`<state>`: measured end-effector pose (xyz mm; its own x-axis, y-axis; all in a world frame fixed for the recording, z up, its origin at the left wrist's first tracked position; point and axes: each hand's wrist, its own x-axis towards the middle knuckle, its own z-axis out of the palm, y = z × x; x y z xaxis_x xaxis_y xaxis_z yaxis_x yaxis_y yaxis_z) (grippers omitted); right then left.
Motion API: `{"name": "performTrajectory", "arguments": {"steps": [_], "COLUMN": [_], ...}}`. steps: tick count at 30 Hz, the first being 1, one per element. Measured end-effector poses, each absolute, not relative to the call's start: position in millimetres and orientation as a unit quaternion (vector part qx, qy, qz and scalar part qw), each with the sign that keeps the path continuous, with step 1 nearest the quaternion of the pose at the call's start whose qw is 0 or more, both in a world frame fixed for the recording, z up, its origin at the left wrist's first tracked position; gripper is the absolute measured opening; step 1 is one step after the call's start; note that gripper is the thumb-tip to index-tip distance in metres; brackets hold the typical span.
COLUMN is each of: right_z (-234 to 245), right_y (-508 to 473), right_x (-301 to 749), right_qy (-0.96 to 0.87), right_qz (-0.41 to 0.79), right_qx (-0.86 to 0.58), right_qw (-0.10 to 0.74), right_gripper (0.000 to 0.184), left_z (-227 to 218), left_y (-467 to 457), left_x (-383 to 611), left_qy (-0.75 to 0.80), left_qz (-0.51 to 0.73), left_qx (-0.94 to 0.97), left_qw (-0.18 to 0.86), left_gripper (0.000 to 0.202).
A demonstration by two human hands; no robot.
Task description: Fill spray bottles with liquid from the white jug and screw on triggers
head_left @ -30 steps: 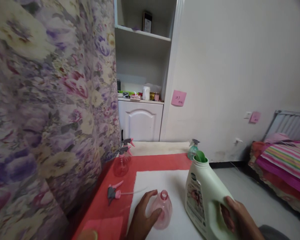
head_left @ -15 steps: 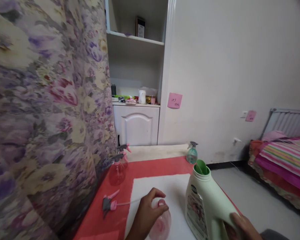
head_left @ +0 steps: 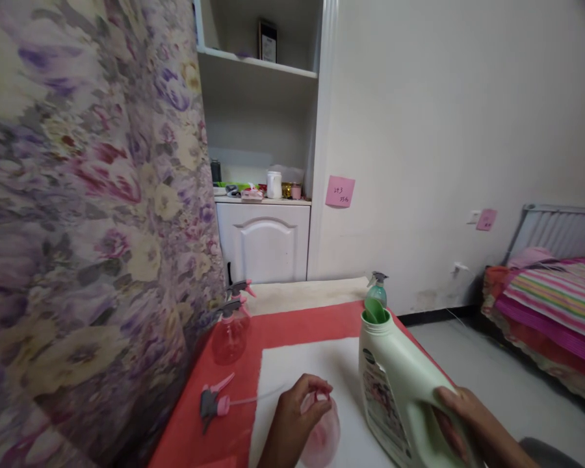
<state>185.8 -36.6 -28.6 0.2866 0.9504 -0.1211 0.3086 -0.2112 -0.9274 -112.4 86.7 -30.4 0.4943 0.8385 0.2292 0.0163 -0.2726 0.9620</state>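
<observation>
My left hand [head_left: 296, 416] is wrapped round the neck of an open pink spray bottle [head_left: 322, 432] that stands on a white sheet [head_left: 302, 364]. My right hand [head_left: 461, 416] grips the handle of a large pale green detergent jug [head_left: 394, 383], which is uncapped and shows a green spout [head_left: 374, 311]. The jug leans beside the pink bottle. A loose pink and grey spray head [head_left: 213, 400] with its tube lies left of my left hand on the red table cover [head_left: 292, 322].
Two pink spray bottles [head_left: 230, 325] stand at the table's left, against a floral curtain [head_left: 88, 214]. A teal spray bottle [head_left: 377, 289] stands behind the jug. A white cabinet [head_left: 263, 240] with shelves lies beyond; a bed with striped bedding [head_left: 550, 305] is at the right.
My left hand has shifted from the pink bottle's side up to its neck. The jug has been raised slightly and swung left, nearer the bottle.
</observation>
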Motion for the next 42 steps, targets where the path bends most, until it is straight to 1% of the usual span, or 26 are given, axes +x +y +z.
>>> {"name": "performTrajectory", "arguments": {"steps": [5,8,10,12,16,23,31,35,38,42], "right_z": [-9.5,8.6,22.0,35.3,57.5,74.7,83.1,89.0,91.9,96.4], "right_y": [-31.4,-30.5,-30.9,-31.8,-34.4,-37.2,-32.7,-30.5,-28.2,-24.9], "right_x": [180.6,175.7,175.4,177.3,180.0,178.3,173.9,168.6,167.3,166.9], "right_qy": [-0.477,-0.483,-0.491,-0.513,-0.56,-0.59,-0.621,-0.637,-0.657,-0.698], "right_qz": [0.365,0.363,0.367,0.367,0.375,0.351,0.313,0.307,0.288,0.232], "right_qx": [-0.683,-0.672,-0.669,-0.669,-0.67,-0.693,-0.7,-0.691,-0.684,-0.669], "right_qw": [0.416,0.428,0.42,0.392,0.312,0.222,0.161,0.148,0.132,0.104], "right_gripper": [0.072,0.066,0.061,0.059,0.06,0.053,0.049,0.046,0.048,0.052], "left_z": [-38.7,-40.0,-41.0,-42.5,-44.6,-39.8,-31.1,-30.2,-32.4,-34.6], "left_y": [87.9,89.0,90.6,92.4,93.5,88.0,84.0,83.7,83.9,84.6], "left_x": [-111.8,-112.7,-112.5,-111.0,-105.9,-106.1,-105.2,-105.4,-105.0,-104.6], "left_qy": [0.307,0.307,0.305,0.305,0.302,0.302,0.301,0.302,0.3,0.293], "left_qz": [0.41,0.405,0.406,0.411,0.427,0.43,0.435,0.434,0.434,0.438], "left_qx": [0.675,0.687,0.69,0.685,0.663,0.651,0.637,0.641,0.637,0.63], "left_qw": [0.531,0.519,0.515,0.519,0.535,0.548,0.561,0.556,0.562,0.57], "left_gripper": [0.017,0.017,0.018,0.018,0.015,0.016,0.015,0.014,0.013,0.014]}}
